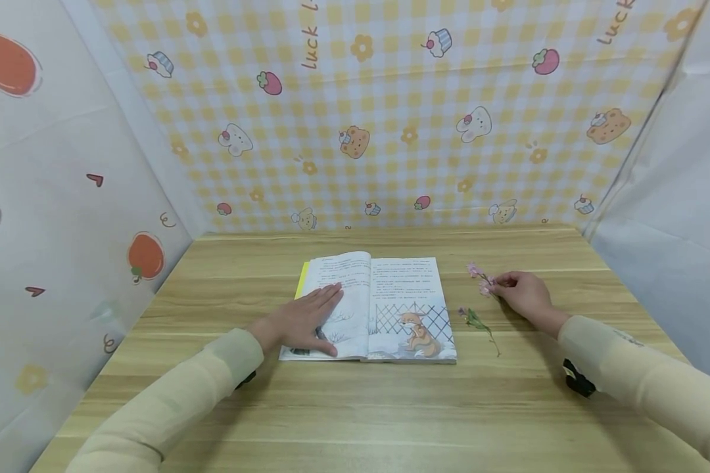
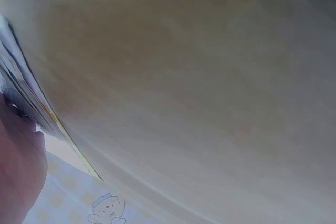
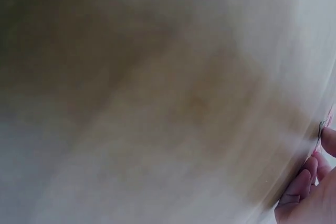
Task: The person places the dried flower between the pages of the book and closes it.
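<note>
An illustrated book (image 1: 402, 282) lies open on the table, a fox drawn on its right page. My left hand (image 1: 307, 316) rests on the left page with its fingers stretched out; the left wrist view shows part of that hand (image 2: 21, 166) against the page edges. To the right of the book, my right hand (image 1: 523, 294) pinches a sprig of pink flowers (image 1: 484, 286) by its stem, low over the table. In the right wrist view, the thumb and fingers of this hand (image 3: 310, 187) meet at the stem. A second sprig, purple with green leaves (image 1: 476, 320), lies between book and hand.
The wooden table (image 1: 355, 420) ends at a yellow checked cloth (image 1: 390, 177) behind. White cloth walls stand on the left (image 1: 65, 230) and right (image 1: 674, 217). Dark wrist devices show under both sleeves.
</note>
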`<action>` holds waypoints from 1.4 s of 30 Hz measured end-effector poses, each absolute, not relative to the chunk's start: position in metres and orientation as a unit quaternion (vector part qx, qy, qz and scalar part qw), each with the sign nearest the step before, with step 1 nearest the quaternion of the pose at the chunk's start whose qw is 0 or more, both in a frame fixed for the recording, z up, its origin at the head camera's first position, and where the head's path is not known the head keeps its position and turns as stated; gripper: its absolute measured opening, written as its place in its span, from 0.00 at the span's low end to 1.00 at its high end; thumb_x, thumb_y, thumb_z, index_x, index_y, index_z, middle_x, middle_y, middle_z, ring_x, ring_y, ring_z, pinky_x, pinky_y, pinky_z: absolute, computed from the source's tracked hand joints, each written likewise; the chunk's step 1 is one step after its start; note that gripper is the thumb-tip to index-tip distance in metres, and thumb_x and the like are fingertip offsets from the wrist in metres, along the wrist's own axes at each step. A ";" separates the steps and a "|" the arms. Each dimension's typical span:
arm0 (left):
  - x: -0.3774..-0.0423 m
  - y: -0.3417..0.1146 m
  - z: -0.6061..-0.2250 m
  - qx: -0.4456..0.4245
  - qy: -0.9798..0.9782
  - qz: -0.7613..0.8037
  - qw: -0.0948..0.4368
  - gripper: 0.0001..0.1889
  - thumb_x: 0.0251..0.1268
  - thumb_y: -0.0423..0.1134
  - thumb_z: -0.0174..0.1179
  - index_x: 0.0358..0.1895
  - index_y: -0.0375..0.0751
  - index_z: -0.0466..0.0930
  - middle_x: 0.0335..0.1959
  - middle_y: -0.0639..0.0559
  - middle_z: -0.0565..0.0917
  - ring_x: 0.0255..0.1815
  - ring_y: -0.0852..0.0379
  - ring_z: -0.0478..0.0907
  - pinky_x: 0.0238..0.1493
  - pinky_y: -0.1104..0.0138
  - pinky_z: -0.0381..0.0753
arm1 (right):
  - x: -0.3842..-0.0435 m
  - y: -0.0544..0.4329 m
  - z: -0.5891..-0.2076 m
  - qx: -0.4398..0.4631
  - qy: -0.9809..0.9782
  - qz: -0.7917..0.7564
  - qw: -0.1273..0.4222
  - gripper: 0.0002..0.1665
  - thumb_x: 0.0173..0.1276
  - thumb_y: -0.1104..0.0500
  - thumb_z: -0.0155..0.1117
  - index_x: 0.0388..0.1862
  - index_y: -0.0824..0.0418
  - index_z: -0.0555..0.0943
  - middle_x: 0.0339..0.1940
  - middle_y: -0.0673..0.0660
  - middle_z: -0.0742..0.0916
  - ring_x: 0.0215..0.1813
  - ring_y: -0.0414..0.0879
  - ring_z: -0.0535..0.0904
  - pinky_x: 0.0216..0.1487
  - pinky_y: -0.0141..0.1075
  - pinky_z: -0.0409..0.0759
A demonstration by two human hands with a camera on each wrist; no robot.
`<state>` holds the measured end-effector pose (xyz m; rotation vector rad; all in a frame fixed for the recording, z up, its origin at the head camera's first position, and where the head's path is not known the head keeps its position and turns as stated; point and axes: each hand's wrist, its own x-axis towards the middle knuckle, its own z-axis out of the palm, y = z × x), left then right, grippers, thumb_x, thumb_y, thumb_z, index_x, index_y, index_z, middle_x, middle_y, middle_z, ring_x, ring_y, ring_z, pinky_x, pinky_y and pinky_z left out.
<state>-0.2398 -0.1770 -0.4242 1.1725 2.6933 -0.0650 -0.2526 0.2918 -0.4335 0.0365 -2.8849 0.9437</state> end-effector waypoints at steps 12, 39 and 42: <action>-0.239 -0.177 -0.423 0.393 0.913 -0.018 0.105 0.63 0.52 0.82 0.42 0.78 0.37 0.32 0.79 0.46 0.33 0.78 0.53 0.30 0.74 0.62 0.37 | -0.258 0.294 -0.431 -0.034 -0.945 0.324 0.040 0.17 0.70 0.54 0.61 0.44 0.68 0.85 0.47 0.68 0.85 0.50 0.63 0.78 0.50 0.54 0.72; -0.239 -0.176 -0.421 0.390 0.915 -0.018 0.105 0.64 0.51 0.83 0.41 0.78 0.37 0.33 0.79 0.46 0.33 0.78 0.54 0.31 0.74 0.62 0.38 | -0.261 0.295 -0.427 -0.047 -0.938 0.342 0.011 0.30 0.72 0.44 0.57 0.53 0.71 0.80 0.53 0.70 0.82 0.53 0.63 0.76 0.54 0.55 0.71; -0.239 -0.176 -0.422 0.391 0.914 -0.018 0.104 0.64 0.51 0.83 0.40 0.78 0.37 0.33 0.79 0.47 0.33 0.78 0.53 0.31 0.74 0.63 0.38 | -0.262 0.294 -0.425 -0.044 -0.941 0.335 0.001 0.32 0.72 0.42 0.57 0.55 0.70 0.79 0.56 0.71 0.80 0.56 0.65 0.74 0.57 0.56 0.70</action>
